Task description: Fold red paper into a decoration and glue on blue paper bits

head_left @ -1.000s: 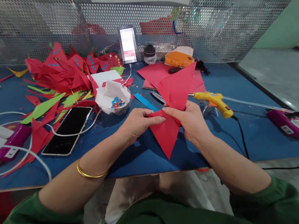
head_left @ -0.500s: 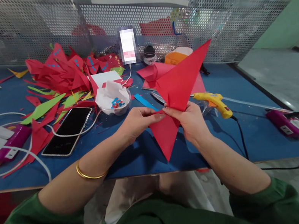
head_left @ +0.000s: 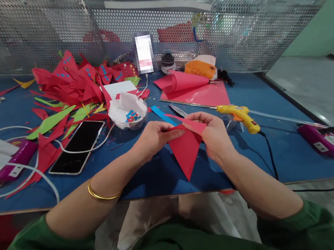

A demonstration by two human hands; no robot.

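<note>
The blue worktop carries my clutter: far left a heap of red paper shapes, nearer a black phone, far right a red sheet and the yellow glue gun, probably kept in reach. Over the near edge I hold the red folded paper, a flat triangle pointing toward me. My left hand pinches its top edge; my right hand has its grip clamped on the folded corner, apparently to keep the crease flat.
</note>
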